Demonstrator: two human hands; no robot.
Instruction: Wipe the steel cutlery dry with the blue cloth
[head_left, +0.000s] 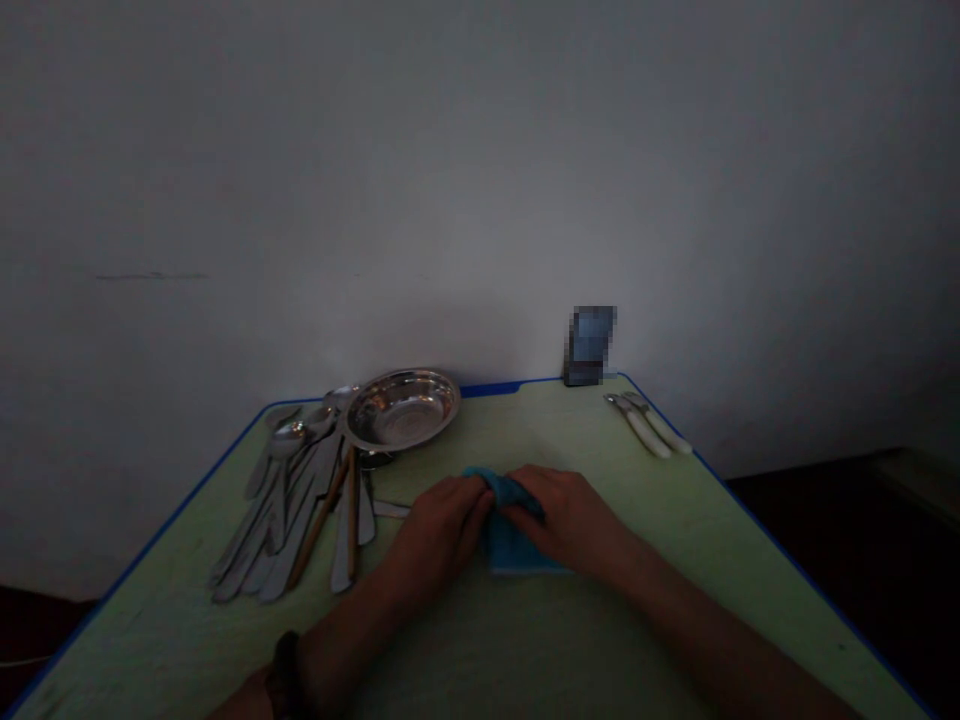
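A blue cloth (510, 545) lies bunched on the pale green table (525, 640) in front of me. My left hand (439, 530) is closed on the cloth's left side. My right hand (566, 515) is closed on its right side, fingers curled over the top. The two hands nearly touch above the cloth. Whether anything is wrapped inside the cloth is hidden.
A heap of metal spoons and knives (292, 500), some with wooden handles, lies at the left. A shiny steel bowl (401, 408) stands behind it. Two white-handled utensils (649, 425) rest at the far right. A small dark object (589, 345) leans against the wall.
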